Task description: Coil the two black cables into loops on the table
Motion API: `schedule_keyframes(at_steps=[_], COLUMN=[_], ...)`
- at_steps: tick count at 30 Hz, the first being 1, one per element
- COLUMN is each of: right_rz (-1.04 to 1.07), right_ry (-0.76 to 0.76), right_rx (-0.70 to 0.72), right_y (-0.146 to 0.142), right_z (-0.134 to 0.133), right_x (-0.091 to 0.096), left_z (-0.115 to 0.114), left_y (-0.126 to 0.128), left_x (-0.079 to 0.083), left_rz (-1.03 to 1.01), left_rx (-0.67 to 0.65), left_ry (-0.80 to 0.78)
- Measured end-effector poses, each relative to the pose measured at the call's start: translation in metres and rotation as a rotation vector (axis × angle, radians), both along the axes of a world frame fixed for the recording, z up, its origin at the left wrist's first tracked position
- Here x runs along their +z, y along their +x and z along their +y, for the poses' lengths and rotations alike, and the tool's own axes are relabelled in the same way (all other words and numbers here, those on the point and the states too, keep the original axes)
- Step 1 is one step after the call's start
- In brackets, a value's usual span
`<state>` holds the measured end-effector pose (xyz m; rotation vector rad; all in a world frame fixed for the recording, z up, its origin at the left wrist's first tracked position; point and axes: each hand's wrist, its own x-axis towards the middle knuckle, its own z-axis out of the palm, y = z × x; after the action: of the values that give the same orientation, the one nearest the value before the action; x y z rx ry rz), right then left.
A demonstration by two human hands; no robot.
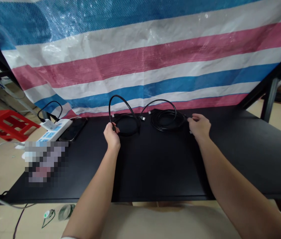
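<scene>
Two coils of black cable lie at the back of a black table (pixel 155 166). My left hand (pixel 111 136) is closed around the left cable coil (pixel 127 124), whose loose end arches up above the table. My right hand (pixel 199 126) rests with fingers curled on the right edge of the right cable coil (pixel 166 120), pinching its strands. Metal plug ends show between the two coils.
A white power strip (pixel 56 130) and a dark phone (pixel 74 129) lie at the table's left rear. A red plastic stool (pixel 8 124) stands off the left edge. A striped tarp (pixel 140 59) hangs behind the table. Black frame posts (pixel 269 96) rise at right.
</scene>
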<state>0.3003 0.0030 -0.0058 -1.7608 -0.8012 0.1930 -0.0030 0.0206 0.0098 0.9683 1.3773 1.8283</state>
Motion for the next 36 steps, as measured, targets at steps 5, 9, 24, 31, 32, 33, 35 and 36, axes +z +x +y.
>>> schedule_keyframes(at_steps=[5, 9, 24, 31, 32, 33, 35, 36], right_rz=[-0.343, -0.418, -0.239, -0.154, -0.128, -0.088, 0.053, 0.145], right_ry=[-0.208, -0.248, -0.394, -0.179, -0.147, -0.116, -0.043, -0.006], right_rx=[0.18, 0.167, 0.032, 0.045, 0.064, 0.08, 0.11, 0.132], right_y=[0.001, 0.001, -0.007, 0.007, 0.008, 0.008, 0.007, 0.005], right_z=[0.006, 0.007, 0.001, 0.004, 0.005, 0.005, 0.005, 0.005], right_x=[-0.012, -0.015, -0.004, -0.015, -0.015, -0.014, -0.01, -0.008], left_z=[-0.007, -0.01, -0.001, -0.005, -0.005, -0.003, 0.001, 0.004], left_y=[-0.005, -0.002, -0.008, -0.005, -0.006, -0.008, -0.013, -0.016], left_x=[0.001, 0.0, 0.0, -0.003, -0.004, -0.007, -0.013, -0.017], left_rz=[0.422, 0.607, 0.254, 0.295, 0.297, 0.298, 0.306, 0.32], left_rx=[0.193, 0.176, 0.194, 0.203, 0.211, 0.217, 0.225, 0.22], left_ry=[-0.11, -0.201, -0.26, -0.22, -0.213, -0.208, -0.195, -0.18])
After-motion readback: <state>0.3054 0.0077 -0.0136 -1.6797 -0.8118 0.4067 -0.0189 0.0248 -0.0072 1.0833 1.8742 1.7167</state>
